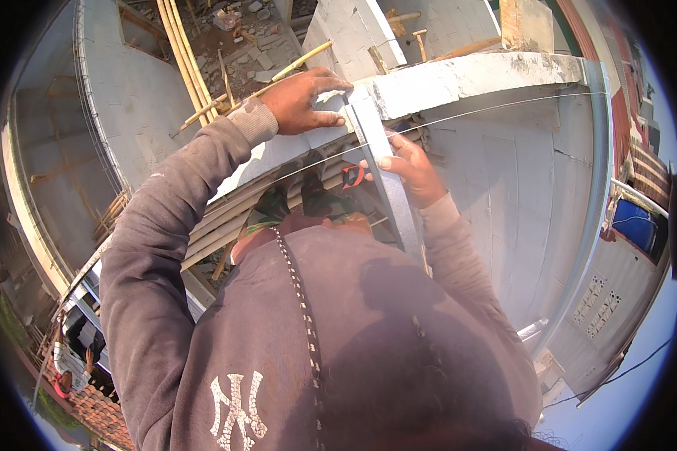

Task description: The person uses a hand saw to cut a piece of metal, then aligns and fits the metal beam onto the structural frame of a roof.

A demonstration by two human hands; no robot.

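Observation:
A long light-grey metal channel slopes from the top edge of the pale wall down toward my chest. My right hand is closed round its middle, thumb across the near face. My left hand rests at the wall's top beside the channel's upper end, fingers and thumb apart; its fingertips are close to the channel's dark edge. A red and black item shows left of the channel near my right fingers; its kind and whether I hold it are unclear. A thin taut string passes across the channel.
Bamboo poles lean beyond the wall, with rubble on the ground there. Below me are bundled poles around my feet. Grey wall panels stand to the right, near a blue drum. Another person is at lower left.

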